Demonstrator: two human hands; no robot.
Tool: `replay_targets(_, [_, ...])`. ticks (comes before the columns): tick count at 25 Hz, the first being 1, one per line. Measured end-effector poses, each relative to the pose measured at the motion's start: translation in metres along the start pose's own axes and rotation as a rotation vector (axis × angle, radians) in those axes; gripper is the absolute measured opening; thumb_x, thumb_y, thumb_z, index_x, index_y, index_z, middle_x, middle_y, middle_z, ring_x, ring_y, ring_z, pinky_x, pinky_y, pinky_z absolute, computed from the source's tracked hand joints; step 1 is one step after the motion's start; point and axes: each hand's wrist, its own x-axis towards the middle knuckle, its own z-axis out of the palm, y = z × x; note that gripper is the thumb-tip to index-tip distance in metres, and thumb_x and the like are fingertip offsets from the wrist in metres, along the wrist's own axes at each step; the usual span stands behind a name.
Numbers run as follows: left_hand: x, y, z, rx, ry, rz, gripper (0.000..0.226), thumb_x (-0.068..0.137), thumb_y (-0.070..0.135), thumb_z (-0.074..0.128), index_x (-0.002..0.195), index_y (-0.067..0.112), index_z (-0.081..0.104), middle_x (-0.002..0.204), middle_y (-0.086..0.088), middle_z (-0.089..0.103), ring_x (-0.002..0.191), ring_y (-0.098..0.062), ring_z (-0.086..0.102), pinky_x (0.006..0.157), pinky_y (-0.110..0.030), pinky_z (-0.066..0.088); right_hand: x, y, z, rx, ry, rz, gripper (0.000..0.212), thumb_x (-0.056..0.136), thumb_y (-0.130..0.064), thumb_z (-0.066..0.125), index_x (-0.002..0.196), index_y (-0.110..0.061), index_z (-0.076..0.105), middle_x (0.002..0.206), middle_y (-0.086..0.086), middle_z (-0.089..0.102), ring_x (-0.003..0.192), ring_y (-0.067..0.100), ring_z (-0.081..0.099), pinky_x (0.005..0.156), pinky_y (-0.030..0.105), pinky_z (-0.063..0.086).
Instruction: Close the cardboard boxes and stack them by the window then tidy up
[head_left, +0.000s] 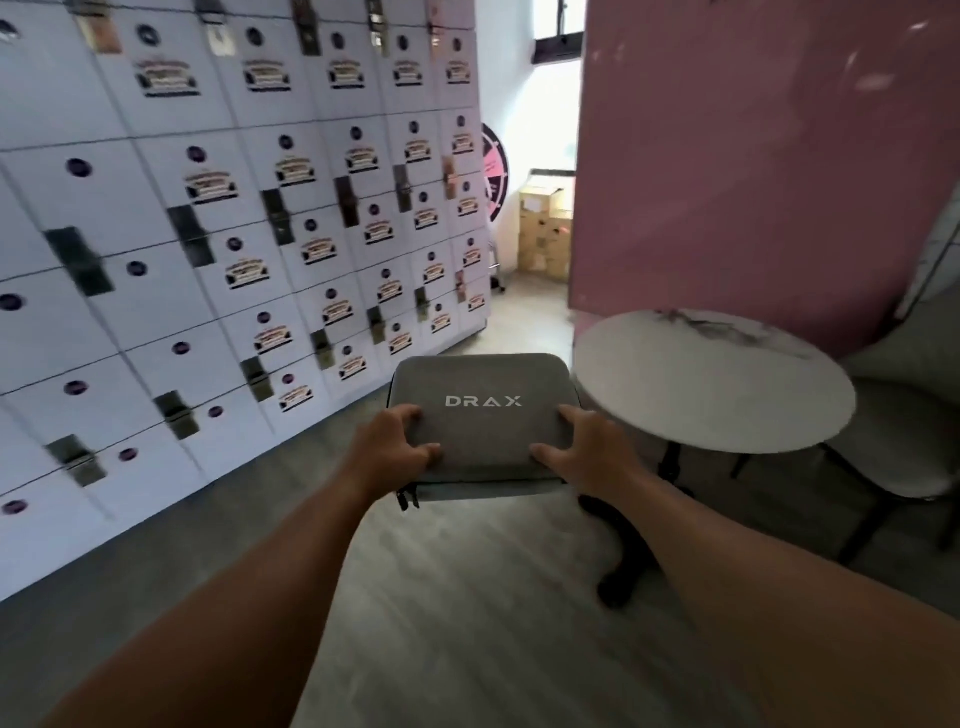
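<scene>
- My left hand (397, 441) grips the near left corner of a grey zip case (480, 415): the thumb lies on the lid and the fingers curl over its left edge.
- My right hand (584, 449) grips the near right corner the same way, with the thumb on top and the fingers spread along the right edge.
- I hold the case flat in the lower middle of the frame, lid up, with the word DRAX printed on it. Its zip pulls (408, 499) hang off the near left corner.
- Brown cardboard boxes (545, 228) stand stacked in the upper middle of the frame, far down the aisle, below a bright window (561, 36).
- The left half of the frame is filled by a wall of white cartons (218, 218) with printed labels, strips of tape and round holes.
- A round white table (711, 379) stands right of centre. Its rim lies just beside the right edge of the case; I cannot tell whether they touch.
- A pink panel (753, 166) rises behind the table, and a pale chair (904, 441) sits at the right edge of the frame.
- A strip of grey floor (467, 597) runs open between the white cartons and the table, narrowing towards the brown boxes.
</scene>
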Motion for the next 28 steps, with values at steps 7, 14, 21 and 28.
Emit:
replay_targets(7, [0.156,0.085,0.094,-0.012,-0.114,0.132,0.066,0.077,0.033,0.083,0.135,0.013,0.058,0.122,-0.006,0.064,0.1,-0.017,0.058,0.082,-0.028,0.046,0.112,0.112,-0.066,0.001,0.026,0.132,0.077,0.081,-0.047,0.078,0.143,-0.009,0.051,0.133,0.011,0.063,0.118,0.03,0.06,0.096,0.032,0.045])
replay_targets(14, [0.3,0.138,0.213,0.002,-0.318,0.234,0.051,0.076,0.035,0.082,0.12,0.018,0.062,0.106,0.0,0.064,0.093,-0.019,0.059,0.075,-0.026,0.043,0.202,0.23,-0.098,-0.069,-0.016,0.339,0.084,0.089,-0.047,0.071,0.155,-0.011,0.033,0.147,0.015,0.051,0.129,0.031,0.053,0.105,0.038,0.045])
replay_targets(21, [0.381,0.178,0.325,-0.03,-0.514,0.251,0.055,0.074,0.03,0.082,0.122,0.02,0.058,0.108,0.004,0.06,0.095,-0.015,0.055,0.077,-0.025,0.045,0.251,0.326,-0.118,-0.1,-0.063,0.538,0.09,0.088,-0.049,0.071,0.159,-0.017,0.026,0.151,0.015,0.045,0.135,0.033,0.045,0.11,0.043,0.04])
replay_targets(28, [0.406,0.194,0.382,-0.013,-0.485,0.226,0.053,0.074,0.028,0.082,0.12,0.021,0.056,0.108,0.003,0.062,0.091,-0.014,0.054,0.072,-0.023,0.043,0.283,0.383,-0.13,-0.131,-0.108,0.54,0.089,0.088,-0.052,0.07,0.159,-0.021,0.025,0.147,0.019,0.046,0.133,0.033,0.046,0.109,0.04,0.041])
